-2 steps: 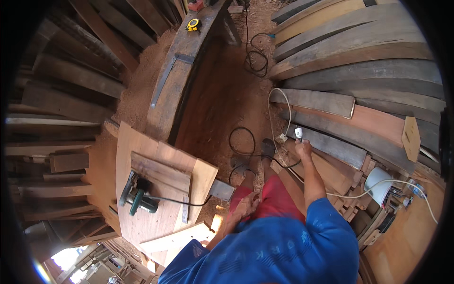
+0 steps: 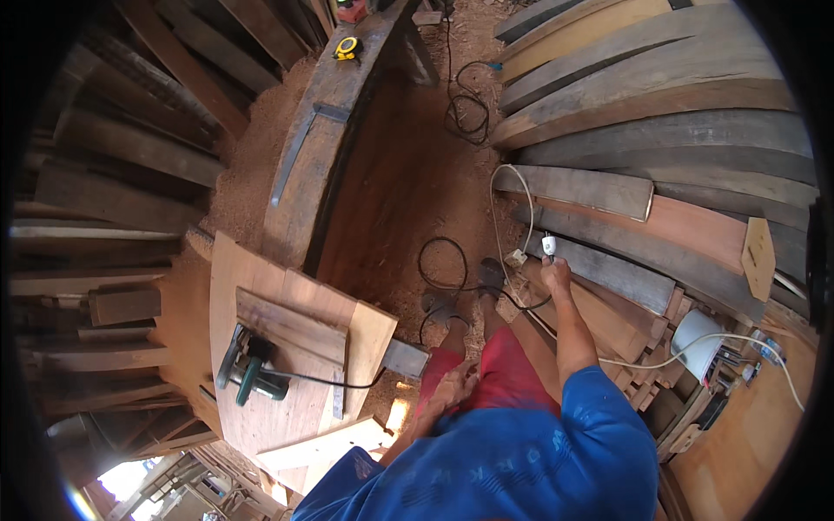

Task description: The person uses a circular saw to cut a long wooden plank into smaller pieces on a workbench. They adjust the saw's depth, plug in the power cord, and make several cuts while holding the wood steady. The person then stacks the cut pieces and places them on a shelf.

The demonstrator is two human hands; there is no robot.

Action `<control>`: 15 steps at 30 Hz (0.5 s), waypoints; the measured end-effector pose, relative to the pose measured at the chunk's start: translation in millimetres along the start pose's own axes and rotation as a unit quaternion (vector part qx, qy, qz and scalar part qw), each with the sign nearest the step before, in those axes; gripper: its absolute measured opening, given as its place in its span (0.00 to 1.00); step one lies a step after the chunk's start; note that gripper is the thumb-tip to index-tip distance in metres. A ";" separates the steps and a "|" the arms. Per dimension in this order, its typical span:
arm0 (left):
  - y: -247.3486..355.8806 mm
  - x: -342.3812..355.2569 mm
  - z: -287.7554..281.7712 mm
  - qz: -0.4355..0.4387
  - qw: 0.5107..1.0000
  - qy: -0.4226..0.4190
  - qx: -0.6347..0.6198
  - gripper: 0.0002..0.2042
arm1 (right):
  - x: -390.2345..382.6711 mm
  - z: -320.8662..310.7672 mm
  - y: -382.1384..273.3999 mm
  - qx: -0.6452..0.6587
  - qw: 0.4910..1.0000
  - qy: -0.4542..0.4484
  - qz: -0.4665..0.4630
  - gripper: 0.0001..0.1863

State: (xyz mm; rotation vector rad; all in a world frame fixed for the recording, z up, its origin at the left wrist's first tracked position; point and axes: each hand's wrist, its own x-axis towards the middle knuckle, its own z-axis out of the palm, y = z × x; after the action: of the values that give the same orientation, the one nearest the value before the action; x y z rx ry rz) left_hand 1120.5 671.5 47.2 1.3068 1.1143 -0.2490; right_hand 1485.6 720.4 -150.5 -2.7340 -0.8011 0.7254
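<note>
My right hand is closed around a white power plug, held up with its end pointing away from me. A black cord runs from near this hand and loops on the floor by my feet. Just left of the plug is a pale socket block on a whitish extension cord. My left hand lies against my red shorts, fingers loosely stretched and holding nothing. Farther left, a dark green circular saw rests on a wooden panel, its black cord trailing toward me.
Stacked boards line the right side, and more planks stand on the left. A workbench bears a yellow tape measure and a metal square. Sawdust covers the floor. A white bucket stands at the right.
The whole view has shifted very slightly. My hands and the plug look the same.
</note>
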 end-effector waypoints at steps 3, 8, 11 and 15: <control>-17.5 13.9 30.5 -0.016 0.999 -0.021 -0.026 0.22 | 44.8 33.3 11.9 0.000 0.999 -0.048 -0.018 0.20; -34.3 45.0 54.8 -0.106 0.987 -0.033 -0.119 0.18 | 129.3 106.8 7.6 0.020 0.999 -0.049 0.000 0.20; -47.0 61.8 53.6 -0.096 0.989 -0.005 -0.116 0.17 | 172.6 152.6 27.5 0.017 0.998 -0.064 0.020 0.23; -42.8 90.2 47.9 -0.064 0.987 0.039 -0.139 0.17 | 174.9 169.2 -3.1 0.211 0.933 -0.202 0.208 0.19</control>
State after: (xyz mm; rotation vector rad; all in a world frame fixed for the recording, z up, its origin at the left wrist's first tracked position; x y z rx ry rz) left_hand 1159.5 655.2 -55.1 1.0058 1.2527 -0.1326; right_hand 1526.2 828.4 -364.7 -2.3953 -0.0815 1.3950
